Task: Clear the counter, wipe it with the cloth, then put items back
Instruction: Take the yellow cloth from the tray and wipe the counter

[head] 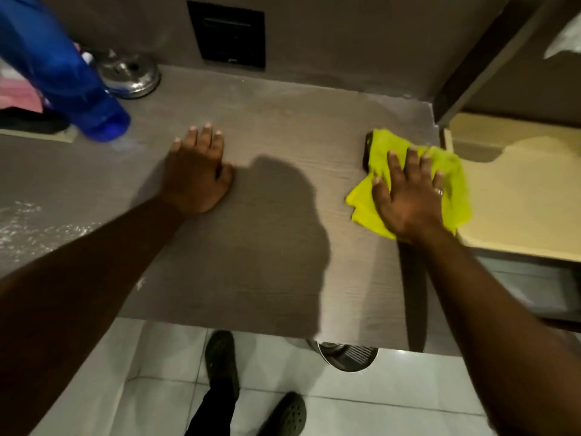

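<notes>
A: On counter (pixel 267 127), right end: yellow cloth (pixel 386 146), crumpled, flat on the grey wood-grain surface. Right hand (pixel 408 196) on top of it, palm down, fingers straight and spread. Pressing, not clenching. Ring on one finger.

B: Cloth relative to the hand?

A: Under palm and fingers, sticking out on three sides: beyond fingertips toward the wall, left of the thumb, right past the little finger. Right edge of cloth at the counter's end, just beside a beige ledge (pixel 518 196). Dark something under the cloth's far left corner, too hidden to name.

B: Left hand?

A: Left hand (pixel 198 171) mid-counter, palm flat on bare surface, fingers straight and together, thumb tucked to the side. Holding nothing. Well apart from cloth.

B: Other items?

A: Far left, blue bottle (pixel 63 64), blurred, base on the counter, looming near the lens. Behind it, shiny metal lid-like dish (pixel 129 73) against the wall. Pink fabric (pixel 19 92) at the left edge over something dark. Black wall panel (pixel 226 33) above the counter's back edge. Whitish streaks on counter front left.

B: Below?

A: White tiled floor (pixel 157 357), two dark clogs, left one (pixel 221 360) forward, right one (pixel 283 413) nearer. Round metal bin top (pixel 345 357) partly under counter edge.
</notes>
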Available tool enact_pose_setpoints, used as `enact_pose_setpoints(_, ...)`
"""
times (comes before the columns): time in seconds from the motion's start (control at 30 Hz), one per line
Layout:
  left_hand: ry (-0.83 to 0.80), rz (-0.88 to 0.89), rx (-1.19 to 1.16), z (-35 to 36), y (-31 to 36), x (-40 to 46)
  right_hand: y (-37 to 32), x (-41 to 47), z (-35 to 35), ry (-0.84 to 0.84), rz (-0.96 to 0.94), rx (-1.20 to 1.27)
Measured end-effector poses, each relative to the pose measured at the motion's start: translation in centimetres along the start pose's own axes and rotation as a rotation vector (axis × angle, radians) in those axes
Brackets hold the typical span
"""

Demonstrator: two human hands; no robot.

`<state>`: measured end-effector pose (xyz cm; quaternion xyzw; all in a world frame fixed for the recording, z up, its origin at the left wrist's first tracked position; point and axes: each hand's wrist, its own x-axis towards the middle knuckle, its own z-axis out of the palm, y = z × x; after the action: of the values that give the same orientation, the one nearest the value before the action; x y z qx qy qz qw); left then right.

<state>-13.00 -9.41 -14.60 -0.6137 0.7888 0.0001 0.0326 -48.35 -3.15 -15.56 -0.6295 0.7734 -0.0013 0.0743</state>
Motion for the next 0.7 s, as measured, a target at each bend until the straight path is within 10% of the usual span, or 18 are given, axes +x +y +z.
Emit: enact_pose_setpoints(0.7, 0.023, -0.103, -0.129, 0.3, 0.2, 2.2, -1.6, 2.1, 0.0, 0.177, 0.163, 0.13)
